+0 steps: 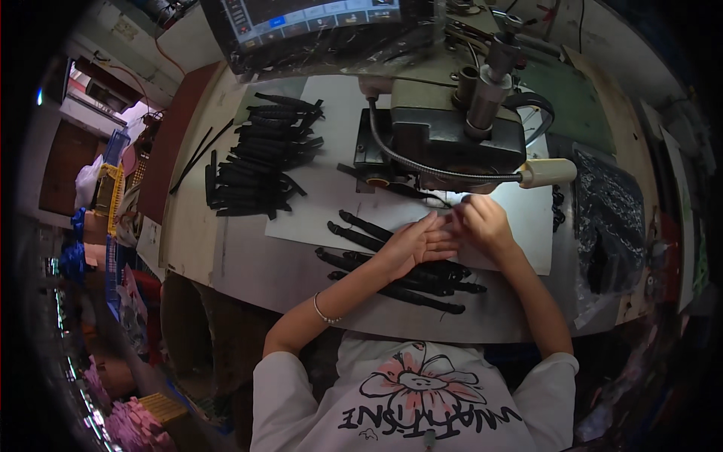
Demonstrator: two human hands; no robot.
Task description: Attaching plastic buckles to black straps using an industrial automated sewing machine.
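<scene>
My left hand (415,245) is turned partly palm up beside the sewing machine (452,135), its fingers stretched toward my right hand. The fingers of my right hand (483,224) are bent together in a pinch, just in front of the lit needle area. A narrow black fabric strip (403,190) runs under the machine head, and its thin end comes close to my right fingertips. What that pinch holds is too small to make out. Several black fabric tubes (422,290) lie below my left hand and forearm, near the table's front edge.
A large stack of black strips (263,154) lies on the table's left side. Behind it stands a plastic-covered screen (316,30). A flexible lamp with a pale head (548,172) reaches across the machine. At right sits a clear bag of black pieces (610,218).
</scene>
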